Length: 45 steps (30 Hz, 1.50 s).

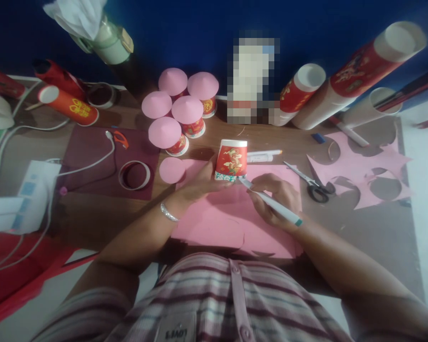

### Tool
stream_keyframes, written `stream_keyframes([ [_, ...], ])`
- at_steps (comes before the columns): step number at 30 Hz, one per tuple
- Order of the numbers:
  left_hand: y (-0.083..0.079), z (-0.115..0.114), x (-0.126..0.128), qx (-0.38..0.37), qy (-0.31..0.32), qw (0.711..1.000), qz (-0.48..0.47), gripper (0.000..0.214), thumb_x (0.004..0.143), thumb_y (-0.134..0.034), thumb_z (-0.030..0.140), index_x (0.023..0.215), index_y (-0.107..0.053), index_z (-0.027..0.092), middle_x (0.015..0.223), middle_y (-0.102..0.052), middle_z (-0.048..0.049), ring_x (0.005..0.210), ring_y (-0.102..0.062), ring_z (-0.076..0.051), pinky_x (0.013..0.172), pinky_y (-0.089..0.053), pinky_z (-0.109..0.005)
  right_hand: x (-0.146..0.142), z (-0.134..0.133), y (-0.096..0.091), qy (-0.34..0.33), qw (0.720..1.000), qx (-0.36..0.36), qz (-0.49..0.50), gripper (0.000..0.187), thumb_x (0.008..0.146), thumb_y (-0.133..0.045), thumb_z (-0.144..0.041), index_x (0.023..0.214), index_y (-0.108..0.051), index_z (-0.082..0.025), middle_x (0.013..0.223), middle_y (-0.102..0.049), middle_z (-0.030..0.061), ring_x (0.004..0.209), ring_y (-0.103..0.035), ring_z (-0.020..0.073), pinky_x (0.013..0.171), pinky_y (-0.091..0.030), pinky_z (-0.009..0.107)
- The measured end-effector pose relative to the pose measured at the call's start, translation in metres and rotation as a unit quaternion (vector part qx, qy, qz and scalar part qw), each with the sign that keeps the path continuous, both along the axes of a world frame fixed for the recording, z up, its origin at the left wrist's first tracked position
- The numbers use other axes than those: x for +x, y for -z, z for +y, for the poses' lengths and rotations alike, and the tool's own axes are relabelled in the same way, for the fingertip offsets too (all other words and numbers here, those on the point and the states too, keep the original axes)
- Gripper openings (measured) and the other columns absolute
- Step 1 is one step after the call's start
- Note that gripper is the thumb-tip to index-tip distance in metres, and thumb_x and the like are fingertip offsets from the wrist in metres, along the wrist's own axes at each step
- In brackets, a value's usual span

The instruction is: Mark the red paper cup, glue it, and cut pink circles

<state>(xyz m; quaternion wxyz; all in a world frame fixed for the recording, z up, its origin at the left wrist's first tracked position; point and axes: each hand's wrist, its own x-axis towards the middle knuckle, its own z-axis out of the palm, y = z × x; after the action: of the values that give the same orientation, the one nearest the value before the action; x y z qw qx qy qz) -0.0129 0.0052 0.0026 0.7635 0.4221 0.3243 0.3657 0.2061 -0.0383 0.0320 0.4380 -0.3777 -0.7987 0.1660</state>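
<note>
My left hand (196, 184) grips a red and gold paper cup (231, 160), which stands upside down on a pink paper sheet (214, 223). My right hand (276, 199) is closed on a white pen (271, 202), its tip touching the paper at the cup's rim. A loose pink paper disc (171, 169) lies just left of my left hand. Behind it stand several cups topped with pink paper cones (187, 110).
Scissors (312, 184) lie right of the sheet, beside cut pink scrap paper (364, 166). A second white pen (264, 154) sits behind the cup. Tape rolls (134, 175) and a white cable (92, 164) are on the left. Stacks of red cups (356, 76) lean at the back right.
</note>
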Motion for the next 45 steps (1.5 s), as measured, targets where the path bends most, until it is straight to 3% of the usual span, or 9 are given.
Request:
stream_keyframes([
  [14, 0.0000, 0.0007, 0.0002, 0.009, -0.007, 1.000, -0.014, 0.059, 0.076, -0.089, 0.029, 0.128, -0.061, 0.025, 0.125, -0.071, -0.0084, 0.118, -0.068, -0.029, 0.102, -0.053, -0.044, -0.0014, -0.0028, 0.0004, 0.018, 1.000, 0.000, 0.003, 0.016, 0.093, -0.065, -0.016, 0.106, -0.058, -0.024, 0.086, -0.072, 0.0024, 0.075, -0.073, 0.0170, 0.067, -0.060, 0.028],
  [30, -0.0007, 0.0007, 0.0002, 0.019, 0.001, 1.000, 0.019, 0.068, 0.075, -0.089, 0.031, 0.134, -0.056, 0.025, 0.127, -0.069, -0.0084, 0.120, -0.065, -0.029, 0.101, -0.052, -0.043, -0.0024, 0.0001, 0.0012, 0.006, 1.000, 0.012, 0.000, 0.015, 0.093, -0.063, -0.016, 0.105, -0.058, -0.023, 0.083, -0.072, 0.0023, 0.073, -0.073, 0.0166, 0.064, -0.060, 0.028],
  [45, 0.0030, 0.0010, -0.0005, 0.016, 0.016, 1.000, -0.020, 0.065, 0.076, -0.088, 0.026, 0.132, -0.056, 0.026, 0.123, -0.071, -0.0070, 0.115, -0.068, -0.025, 0.099, -0.053, -0.039, -0.0014, 0.0007, 0.0015, 0.002, 1.000, 0.018, -0.004, 0.014, 0.095, -0.062, -0.018, 0.107, -0.057, -0.023, 0.085, -0.072, 0.0025, 0.074, -0.073, 0.0161, 0.065, -0.060, 0.028],
])
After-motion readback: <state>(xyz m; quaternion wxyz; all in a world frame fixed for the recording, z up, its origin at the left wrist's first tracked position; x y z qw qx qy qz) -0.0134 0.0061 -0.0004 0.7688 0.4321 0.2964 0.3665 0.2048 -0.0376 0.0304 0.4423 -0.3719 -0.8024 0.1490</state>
